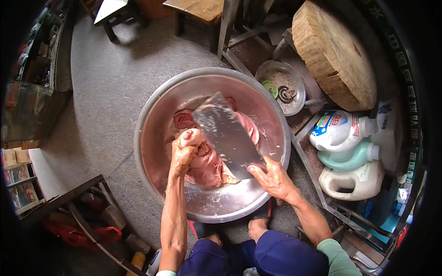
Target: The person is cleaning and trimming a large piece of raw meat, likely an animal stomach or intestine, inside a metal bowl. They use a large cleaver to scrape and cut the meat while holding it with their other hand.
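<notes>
My left hand (pixel 182 155) grips a piece of raw pink meat (pixel 205 169), with a pale end poking up past the fingers. In my right hand (pixel 274 177) is a broad cleaver (pixel 228 138), its wide blade slanting up and left over the meat. Bits of pale residue cling to the blade. Beneath both hands stands a large stainless steel basin (pixel 165 93). More raw meat (pixel 248 127) lies in it, partly hidden behind the blade. Small scraps and a wet film mark the basin's inside wall.
A thick round wooden chopping block (pixel 335 55) leans at the upper right. Beside the basin are a metal bowl (pixel 293 79) and several plastic jugs (pixel 352 183) by a metal frame (pixel 310 165). Wooden stools (pixel 198 10) stand on the concrete floor (pixel 103 103). Shelving (pixel 62 62) lines the left.
</notes>
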The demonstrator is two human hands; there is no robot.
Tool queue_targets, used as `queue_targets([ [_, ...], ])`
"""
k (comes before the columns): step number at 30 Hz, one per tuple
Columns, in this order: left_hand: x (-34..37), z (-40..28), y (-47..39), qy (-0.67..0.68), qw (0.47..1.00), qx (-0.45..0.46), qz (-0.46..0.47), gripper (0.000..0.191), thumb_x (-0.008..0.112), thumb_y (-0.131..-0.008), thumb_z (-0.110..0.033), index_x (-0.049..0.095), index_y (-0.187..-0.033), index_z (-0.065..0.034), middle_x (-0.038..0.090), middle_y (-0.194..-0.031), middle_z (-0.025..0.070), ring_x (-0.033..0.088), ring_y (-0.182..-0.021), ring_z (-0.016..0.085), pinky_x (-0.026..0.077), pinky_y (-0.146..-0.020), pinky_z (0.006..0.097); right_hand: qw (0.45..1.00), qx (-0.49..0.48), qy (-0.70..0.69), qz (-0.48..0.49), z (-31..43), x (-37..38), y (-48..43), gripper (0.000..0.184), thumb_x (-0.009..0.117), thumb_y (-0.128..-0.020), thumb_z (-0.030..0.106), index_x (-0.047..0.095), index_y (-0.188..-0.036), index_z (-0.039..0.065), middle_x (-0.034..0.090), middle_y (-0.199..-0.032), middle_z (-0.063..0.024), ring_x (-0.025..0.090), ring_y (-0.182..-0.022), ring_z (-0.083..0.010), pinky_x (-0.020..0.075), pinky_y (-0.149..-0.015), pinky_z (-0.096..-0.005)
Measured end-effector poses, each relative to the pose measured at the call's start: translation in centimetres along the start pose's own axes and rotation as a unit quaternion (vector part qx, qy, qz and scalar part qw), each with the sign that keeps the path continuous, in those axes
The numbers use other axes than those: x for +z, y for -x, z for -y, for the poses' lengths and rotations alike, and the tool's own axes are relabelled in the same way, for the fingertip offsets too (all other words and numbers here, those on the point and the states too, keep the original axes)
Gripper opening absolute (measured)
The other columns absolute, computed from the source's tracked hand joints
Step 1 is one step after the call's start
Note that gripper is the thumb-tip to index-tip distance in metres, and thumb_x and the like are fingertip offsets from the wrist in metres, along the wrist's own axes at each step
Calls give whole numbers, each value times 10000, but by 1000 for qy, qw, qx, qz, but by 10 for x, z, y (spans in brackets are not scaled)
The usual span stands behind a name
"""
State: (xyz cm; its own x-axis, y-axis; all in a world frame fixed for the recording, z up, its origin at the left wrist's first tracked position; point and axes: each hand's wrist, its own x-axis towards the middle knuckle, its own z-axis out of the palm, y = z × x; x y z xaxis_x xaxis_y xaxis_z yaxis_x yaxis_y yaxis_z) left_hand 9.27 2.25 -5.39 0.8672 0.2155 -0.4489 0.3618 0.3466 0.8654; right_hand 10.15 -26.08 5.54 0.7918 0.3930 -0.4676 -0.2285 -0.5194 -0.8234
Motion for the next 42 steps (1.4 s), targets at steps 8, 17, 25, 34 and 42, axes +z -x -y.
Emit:
queue_targets([
  [8, -7, 12, 26, 103, 992, -63, 36, 326, 590, -678, 112, 688, -984, 60, 678, -803, 83, 658, -699, 170, 552, -661, 291, 997, -4, -19, 75, 11, 3, -20, 424, 639, -979, 243, 544, -1272, -48, 711, -1041, -261, 707, -1022, -340, 545, -859, -386],
  [17, 0, -8, 35, 127, 973, -189, -30, 242, 605, -632, 106, 687, -855, 65, 682, -841, 117, 673, -728, 213, 570, -659, 316, 997, 40, 64, -9, -26, -16, -7, 406, 647, -968, 278, 592, -1114, -97, 691, -965, -299, 715, -932, -385, 544, -751, -425],
  [25, -12, 2, 37, 137, 971, -190, 40, 288, 586, -672, 97, 632, -954, 61, 667, -817, 113, 662, -709, 204, 571, -665, 313, 991, -25, 101, 87, 32, 2, -10, 389, 653, -969, 269, 560, -1201, -29, 713, -991, -250, 695, -918, -415, 548, -739, -438],
  [34, -22, 25, 49, 309, 899, -299, 81, 380, 565, -662, 116, 644, -1028, 52, 678, -877, 140, 685, -755, 256, 597, -709, 366, 977, -37, 206, -34, 3, -24, -15, 287, 646, -966, 227, 497, -884, -5, 593, -651, -249, 623, -640, -452, 456, -532, -470],
  [42, -37, 42, 50, 378, 868, -304, 105, 396, 553, -712, 99, 596, -1104, 69, 666, -942, 189, 680, -882, 286, 587, -780, 382, 972, -84, 206, 70, 32, 1, -3, 262, 647, -967, 255, 537, -1041, 29, 621, -687, -246, 646, -681, -448, 482, -562, -514],
])
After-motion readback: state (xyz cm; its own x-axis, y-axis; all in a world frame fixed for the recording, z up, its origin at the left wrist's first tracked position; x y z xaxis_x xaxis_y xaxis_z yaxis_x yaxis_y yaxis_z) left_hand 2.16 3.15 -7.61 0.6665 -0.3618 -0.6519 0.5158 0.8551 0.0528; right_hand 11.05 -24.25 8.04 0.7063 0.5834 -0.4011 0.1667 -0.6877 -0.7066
